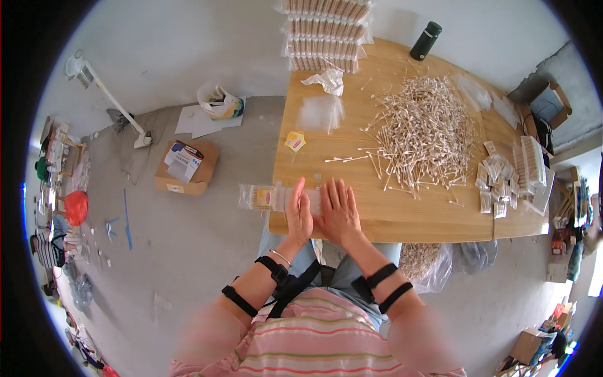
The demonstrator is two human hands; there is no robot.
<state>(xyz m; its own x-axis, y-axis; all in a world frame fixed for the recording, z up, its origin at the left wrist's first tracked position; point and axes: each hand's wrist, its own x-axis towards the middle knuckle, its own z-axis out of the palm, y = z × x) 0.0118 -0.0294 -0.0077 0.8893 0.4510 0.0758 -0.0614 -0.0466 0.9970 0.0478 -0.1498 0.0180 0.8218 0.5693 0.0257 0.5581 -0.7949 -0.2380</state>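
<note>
Left hand and right hand, each grip unclosed, apparently smooth clear plastic film on the pale wooden worktop, yellow-labelled transparent packet overhanging its left edge; continuing calls for even pressure.

I see what looks, from my end, like a small packing workshop: grey floor, wooden table, heaped cotton swabs, stacked packs.

Wooden table — loose cotton-swab pile right of centre, dark green bottle near far edge, translucent plastic sheets left — yellow-labelled swab packet overhanging left edge.
</note>
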